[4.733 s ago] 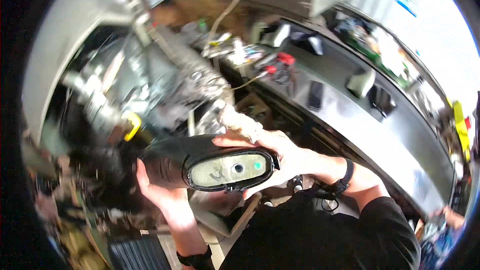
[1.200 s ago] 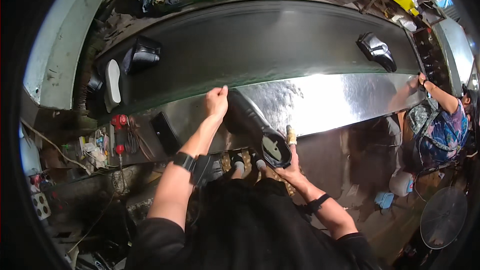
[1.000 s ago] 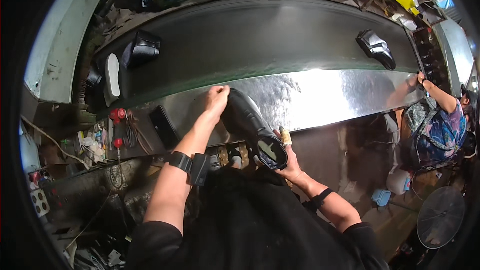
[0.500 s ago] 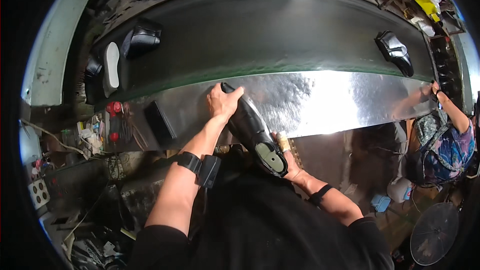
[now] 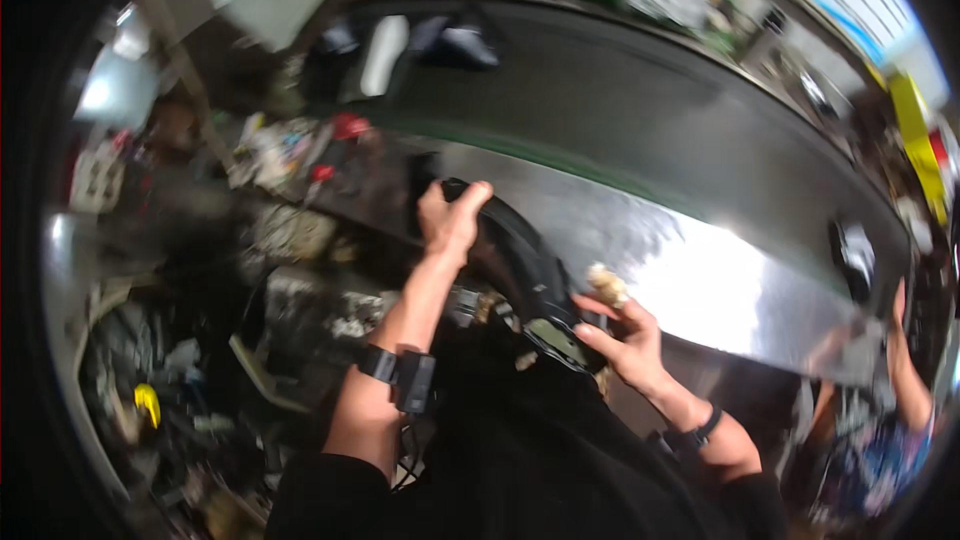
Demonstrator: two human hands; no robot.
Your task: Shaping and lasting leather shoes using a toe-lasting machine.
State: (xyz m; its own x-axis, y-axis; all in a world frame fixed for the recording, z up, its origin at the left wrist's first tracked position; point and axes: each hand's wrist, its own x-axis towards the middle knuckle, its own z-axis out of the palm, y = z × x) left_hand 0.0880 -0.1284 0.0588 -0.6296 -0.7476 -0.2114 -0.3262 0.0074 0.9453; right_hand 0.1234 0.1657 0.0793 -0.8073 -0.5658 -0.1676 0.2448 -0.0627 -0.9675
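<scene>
My left hand [image 5: 455, 220] is closed around the toe end of a black leather shoe [image 5: 525, 260]. The shoe slants down toward my body, its opening nearest me and showing a pale greenish inside [image 5: 556, 338]. Beside that opening, my right hand [image 5: 632, 345] has its thumb and fingers bent. A small cream-and-tan object [image 5: 607, 285] sticks up from its fingers; blur hides its exact kind. Whether the right fingers touch the shoe is hard to tell.
Ahead runs a dark conveyor belt [image 5: 640, 110] with a shiny metal ledge [image 5: 600, 210]. Black shoes and a white sole [image 5: 384, 55] lie at its left end, another shoe [image 5: 854, 258] at its right. A red tool [image 5: 350, 127] rests left. Another person's arm [image 5: 908, 370] reaches in at right.
The view has swung, with the bench now slanting down to the right. My right hand has come away from the shoe's side, raising the cream-and-tan object. My left keeps the toe.
</scene>
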